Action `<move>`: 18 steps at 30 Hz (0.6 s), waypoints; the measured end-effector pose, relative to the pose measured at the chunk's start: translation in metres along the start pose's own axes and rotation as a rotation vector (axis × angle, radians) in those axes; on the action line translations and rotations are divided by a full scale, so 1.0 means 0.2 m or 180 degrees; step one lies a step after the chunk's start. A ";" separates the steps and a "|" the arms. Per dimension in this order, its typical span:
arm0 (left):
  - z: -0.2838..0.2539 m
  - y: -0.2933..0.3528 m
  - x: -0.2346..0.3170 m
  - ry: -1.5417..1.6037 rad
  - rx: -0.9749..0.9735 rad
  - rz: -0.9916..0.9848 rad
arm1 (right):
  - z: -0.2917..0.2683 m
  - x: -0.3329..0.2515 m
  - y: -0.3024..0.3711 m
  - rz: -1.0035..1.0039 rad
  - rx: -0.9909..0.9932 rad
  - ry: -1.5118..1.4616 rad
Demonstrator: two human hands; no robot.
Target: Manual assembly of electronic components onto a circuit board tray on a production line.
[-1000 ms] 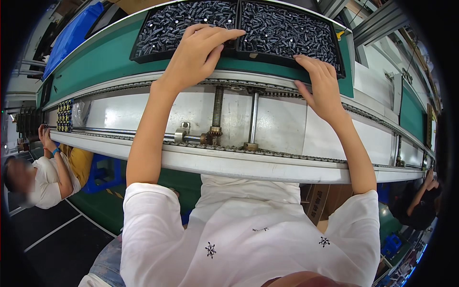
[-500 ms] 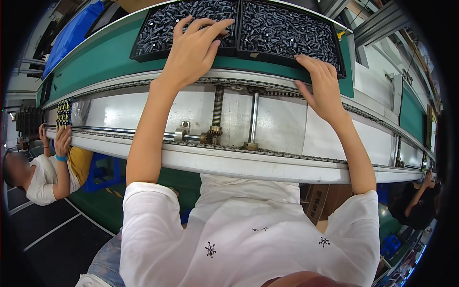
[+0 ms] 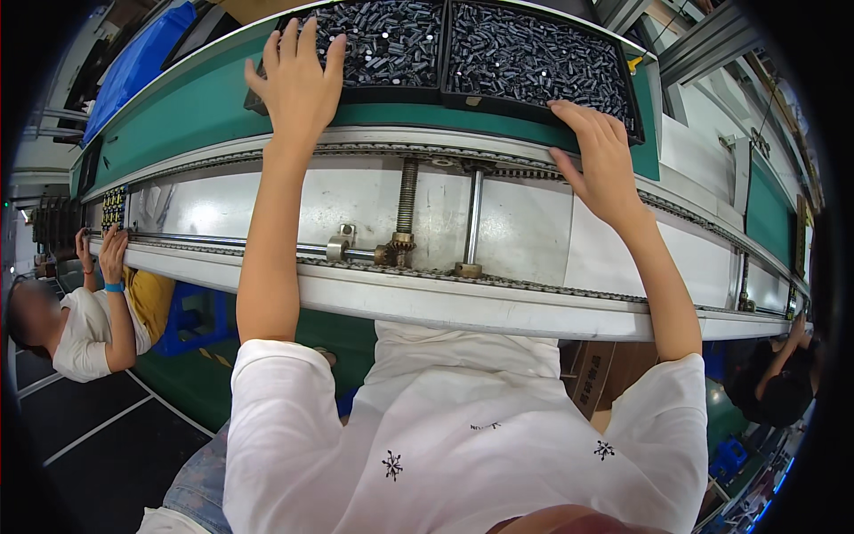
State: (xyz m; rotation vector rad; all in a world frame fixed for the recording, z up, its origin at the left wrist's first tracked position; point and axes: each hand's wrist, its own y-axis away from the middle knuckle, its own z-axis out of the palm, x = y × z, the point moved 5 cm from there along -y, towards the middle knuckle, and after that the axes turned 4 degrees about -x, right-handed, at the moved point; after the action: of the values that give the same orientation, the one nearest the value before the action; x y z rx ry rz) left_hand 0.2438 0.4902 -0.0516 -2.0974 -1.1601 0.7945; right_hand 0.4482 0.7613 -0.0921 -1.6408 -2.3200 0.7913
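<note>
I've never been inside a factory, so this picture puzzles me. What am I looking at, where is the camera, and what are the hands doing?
The camera sits on a person's head and looks down, so the white shirt and both forearms come in from the bottom; the wide lens bends straight edges. In front is a long conveyor line with a green belt and chain rails. On the belt lie two black trays: the left tray and the right tray, both full of small dark cylinder-shaped parts. The left hand lies flat on the left tray, fingers spread. The right hand rests on the right tray's near edge. Neither grips anything. Another person works at far left.
</note>
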 end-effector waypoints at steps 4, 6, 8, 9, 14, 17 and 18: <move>0.07 0.01 -0.01 0.0687 -0.0701 -0.0194 | 0.00 0.00 0.00 -0.0013 0.0030 0.0018; 0.07 0.02 -0.01 0.0760 -0.0860 -0.0144 | 0.00 0.00 0.00 0.0006 0.0036 0.0024; 0.06 0.02 0.00 0.0797 -0.0932 -0.0121 | 0.00 0.00 0.00 0.0009 0.0030 0.0020; 0.05 0.02 0.02 0.0829 -0.0857 -0.0024 | 0.00 0.00 0.00 0.0013 0.0022 0.0014; 0.01 0.03 0.13 0.1154 -0.0633 0.0341 | 0.00 0.00 0.00 0.0024 0.0012 0.0024; -0.02 0.03 0.17 0.1232 -0.0598 0.0500 | 0.00 0.00 0.00 0.0004 0.0028 0.0016; -0.03 0.03 0.19 0.1179 -0.0600 0.0576 | 0.00 0.00 0.00 -0.0004 0.0036 0.0010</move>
State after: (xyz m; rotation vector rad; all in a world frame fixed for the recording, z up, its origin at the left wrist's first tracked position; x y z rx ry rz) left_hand 0.2671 0.5190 -0.0601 -2.4026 -0.8812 0.3577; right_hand 0.4485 0.7613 -0.0923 -1.6345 -2.3101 0.7996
